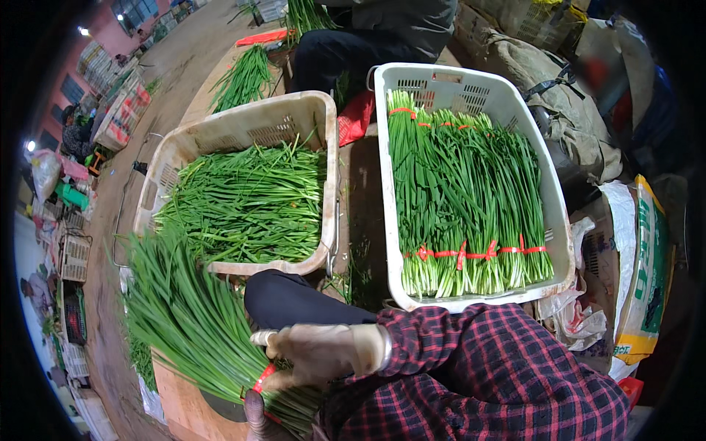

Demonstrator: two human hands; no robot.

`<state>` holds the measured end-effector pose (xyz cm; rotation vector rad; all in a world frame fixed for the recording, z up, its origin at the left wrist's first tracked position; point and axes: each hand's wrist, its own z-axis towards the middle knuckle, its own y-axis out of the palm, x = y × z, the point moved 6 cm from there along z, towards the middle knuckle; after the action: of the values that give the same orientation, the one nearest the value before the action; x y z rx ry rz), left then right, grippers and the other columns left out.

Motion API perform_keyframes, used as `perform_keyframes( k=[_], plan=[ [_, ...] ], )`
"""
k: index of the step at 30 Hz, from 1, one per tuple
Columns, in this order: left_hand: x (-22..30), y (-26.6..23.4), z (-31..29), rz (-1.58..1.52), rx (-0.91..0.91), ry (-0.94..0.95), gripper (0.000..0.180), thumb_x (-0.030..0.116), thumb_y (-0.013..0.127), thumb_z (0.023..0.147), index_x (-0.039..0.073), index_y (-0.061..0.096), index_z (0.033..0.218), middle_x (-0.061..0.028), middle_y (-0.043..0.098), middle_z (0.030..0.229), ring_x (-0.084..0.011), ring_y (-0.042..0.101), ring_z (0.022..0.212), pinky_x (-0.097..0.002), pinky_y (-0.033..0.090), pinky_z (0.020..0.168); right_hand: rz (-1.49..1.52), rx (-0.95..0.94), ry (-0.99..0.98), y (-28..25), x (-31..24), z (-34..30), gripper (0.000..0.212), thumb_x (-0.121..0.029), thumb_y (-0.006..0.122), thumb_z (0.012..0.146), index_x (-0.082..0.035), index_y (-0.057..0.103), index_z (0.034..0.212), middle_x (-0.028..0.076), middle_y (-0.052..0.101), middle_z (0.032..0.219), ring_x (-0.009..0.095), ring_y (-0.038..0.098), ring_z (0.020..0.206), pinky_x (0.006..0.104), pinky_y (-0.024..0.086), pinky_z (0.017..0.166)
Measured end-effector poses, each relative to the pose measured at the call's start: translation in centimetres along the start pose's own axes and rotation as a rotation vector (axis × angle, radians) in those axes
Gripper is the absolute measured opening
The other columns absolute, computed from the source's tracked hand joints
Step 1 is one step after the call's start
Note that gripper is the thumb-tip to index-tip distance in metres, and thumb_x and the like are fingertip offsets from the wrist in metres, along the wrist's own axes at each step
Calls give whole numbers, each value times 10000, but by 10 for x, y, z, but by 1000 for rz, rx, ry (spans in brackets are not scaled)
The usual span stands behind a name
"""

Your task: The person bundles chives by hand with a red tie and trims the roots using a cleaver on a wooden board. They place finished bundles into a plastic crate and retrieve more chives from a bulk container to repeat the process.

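Observation:
A long bunch of green garlic chives (195, 309) lies slantwise in front of me, its leaves fanning to the upper left. Red tape (262, 377) circles it near the stem end. My right hand (316, 355), in a pale glove, rests over the stems with fingers curled at the tape. Low in the picture, my left hand (262, 420) grips the bunch from below; its thumb presses beside the tape and its other fingers are mostly hidden. Part of a dark, rounded thing (224, 406) shows under the stems on a wooden board (180, 400).
Ahead stands a worn crate (331, 169) of loose chives; to its right, a white crate (387, 220) holds several red-taped bunches. Across from me sits another person (401, 33) near more chives (246, 77). Sacks (640, 272) and cloth lie at the right.

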<state>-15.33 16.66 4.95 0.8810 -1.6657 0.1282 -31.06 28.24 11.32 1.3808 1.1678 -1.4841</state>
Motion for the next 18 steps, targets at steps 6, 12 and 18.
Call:
perform_keyframes(
  k=[6,12,18],
  plan=[
    [23,69,44,205,-152,-7,503,236,605,868,-25,471,1277,-141,612,1092,-218,621,923,-337,527,801,-105,234,83,-64,-18,-55,820,-369,700,837,23,284,1425,215,599,1201,314,593,1101,368,463,915],
    [44,185,52,136,-240,-47,564,112,686,687,36,515,1219,-24,606,964,-150,577,843,-291,477,744,-138,546,21,-118,-46,-105,728,-248,719,830,13,350,1401,193,627,1150,275,620,1047,375,471,940],
    [26,211,67,199,-447,-236,623,208,721,666,26,526,1229,-54,624,1068,-169,605,933,-321,489,834,12,722,171,-164,-9,-153,384,-227,657,894,15,561,1177,53,672,930,101,607,848,259,492,805]
  ],
)
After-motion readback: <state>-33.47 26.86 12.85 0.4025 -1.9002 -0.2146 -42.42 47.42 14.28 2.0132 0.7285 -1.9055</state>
